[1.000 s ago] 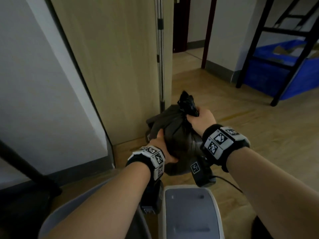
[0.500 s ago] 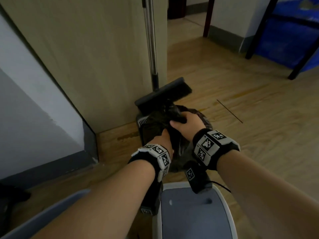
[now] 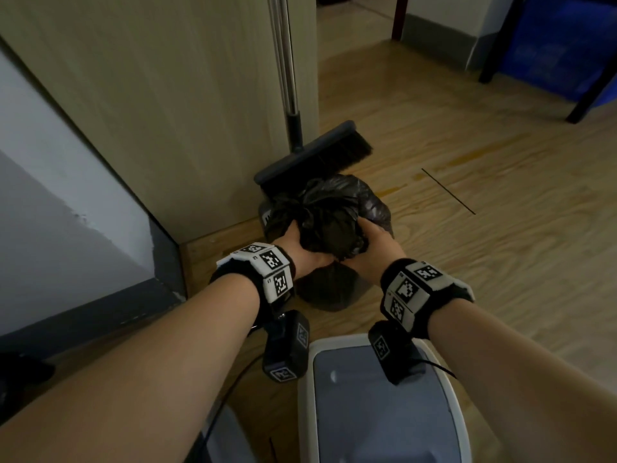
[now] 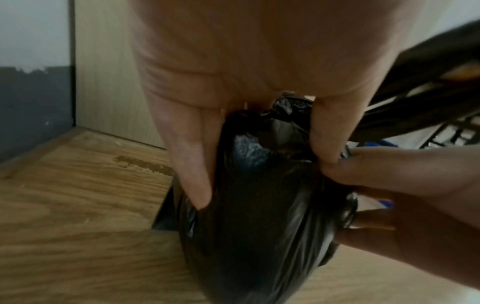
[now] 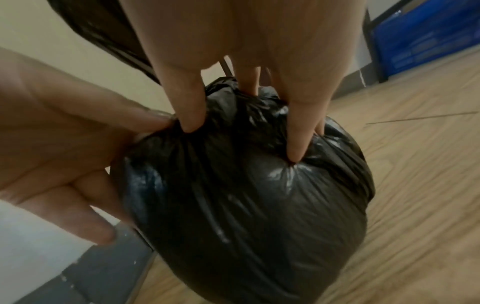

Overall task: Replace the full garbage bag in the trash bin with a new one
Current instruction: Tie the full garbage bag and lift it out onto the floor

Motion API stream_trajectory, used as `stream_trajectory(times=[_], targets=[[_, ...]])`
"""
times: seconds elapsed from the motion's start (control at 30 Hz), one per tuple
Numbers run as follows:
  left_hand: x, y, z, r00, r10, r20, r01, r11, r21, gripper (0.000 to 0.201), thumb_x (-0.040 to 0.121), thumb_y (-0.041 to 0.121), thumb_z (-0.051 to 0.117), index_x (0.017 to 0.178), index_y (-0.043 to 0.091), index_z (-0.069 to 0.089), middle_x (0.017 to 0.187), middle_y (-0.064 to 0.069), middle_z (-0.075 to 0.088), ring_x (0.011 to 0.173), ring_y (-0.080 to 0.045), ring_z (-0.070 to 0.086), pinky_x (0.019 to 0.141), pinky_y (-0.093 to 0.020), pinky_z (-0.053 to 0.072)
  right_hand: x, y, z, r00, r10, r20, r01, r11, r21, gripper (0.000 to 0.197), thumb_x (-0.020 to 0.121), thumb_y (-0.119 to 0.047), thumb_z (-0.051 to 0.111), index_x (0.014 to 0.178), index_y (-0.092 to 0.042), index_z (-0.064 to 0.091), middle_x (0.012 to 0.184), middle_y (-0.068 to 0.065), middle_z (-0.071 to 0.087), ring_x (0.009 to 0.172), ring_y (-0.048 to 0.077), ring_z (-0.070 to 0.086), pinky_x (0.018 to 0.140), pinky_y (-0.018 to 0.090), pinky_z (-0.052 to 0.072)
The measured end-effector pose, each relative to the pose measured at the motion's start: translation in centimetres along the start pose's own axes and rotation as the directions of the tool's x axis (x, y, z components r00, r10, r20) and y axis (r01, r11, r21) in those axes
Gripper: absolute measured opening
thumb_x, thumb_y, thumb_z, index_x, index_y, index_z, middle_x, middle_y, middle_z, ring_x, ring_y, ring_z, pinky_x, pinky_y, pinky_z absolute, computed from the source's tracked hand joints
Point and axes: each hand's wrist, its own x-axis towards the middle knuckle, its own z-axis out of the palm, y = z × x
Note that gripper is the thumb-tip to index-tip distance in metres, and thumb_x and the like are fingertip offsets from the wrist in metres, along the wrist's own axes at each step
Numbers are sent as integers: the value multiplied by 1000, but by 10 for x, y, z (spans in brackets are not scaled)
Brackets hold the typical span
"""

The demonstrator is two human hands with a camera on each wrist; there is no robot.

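While both hands cup the gathered top of the bag, it sits low at the floor, just in front of the bin and close against the broom leaning on the wooden panel; whether its base already rests on the boards cannot be told. The left hand curls its fingers round the left flank and pinches the bunched plastic near the neck, and the right hand digs its fingers into the crown, dimpling the film. That dimpling is probably the chief risk: thin plastic stretched under a fingertip could puncture, and anything sharp inside would make a tear likelier. The neck looks twisted or bunched in the left wrist view, but a finished knot cannot be made out, so letting go could allow the mouth to fall open and spill. A rounded, soft load may also roll or slump once released, and the nearby broom head could be knocked, sending its handle sliding along the panel. No new liner shows in any view, and the bin's inside is not visible, so fitting the fresh one appears not yet done; leaving this full one right beside the bin could crowd that step.
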Motion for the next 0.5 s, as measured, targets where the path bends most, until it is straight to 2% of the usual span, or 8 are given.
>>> stream_trajectory(times=[0.07,0.17,0.27,0.33,0.4,0.5], targets=[[-1,-5,0,999,29,-26,-28,999,40,94,77,33,71,149,30,10,146,-7,41,130,-28,44,106,-36,41,5,-1,4,1000,-2,14,1,998,57,81,77,-38,67,146,-27,28,152,6,33,139,27,33,111,47,35],[-6,-10,2,999,46,-25,-43,991,128,96,81,28,68,150,25,2,149,-9,37,133,-28,41,108,-34,37,8,-2,8,999,34,3,-34,999,38,77,77,-43,66,144,-25,33,150,6,36,137,28,37,109,47,37],[-11,-8,1,999,30,-36,-23,984,174,100,81,29,68,150,18,-3,150,-12,34,134,-29,41,110,-37,36,1,-6,6,999,33,10,-33,999,-18,93,67,-58,65,146,-28,28,154,6,28,139,29,34,111,44,35],[-18,-5,-5,998,35,-49,-23,976,218,100,81,30,68,150,17,-4,150,-13,34,133,-29,42,109,-39,37,-8,-10,1,998,53,27,-52,998,-44,91,77,-48,66,150,-29,15,157,7,14,142,29,25,114,41,29],[-27,-1,-12,998,35,-57,-21,970,242,97,83,31,66,150,17,-3,148,-14,36,132,-30,43,109,-39,38,-16,-14,-8,997,79,-2,-79,994,-73,96,79,-41,68,150,-29,5,157,12,8,142,33,23,114,42,30],[-46,7,-24,996,41,-77,-19,966,257,89,86,30,62,150,16,1,147,-14,39,131,-30,44,108,-38,37,-35,-29,-22,996,88,-21,-89,992,-93,96,78,-36,69,150,-24,7,155,15,15,139,37,28,110,45,35]])
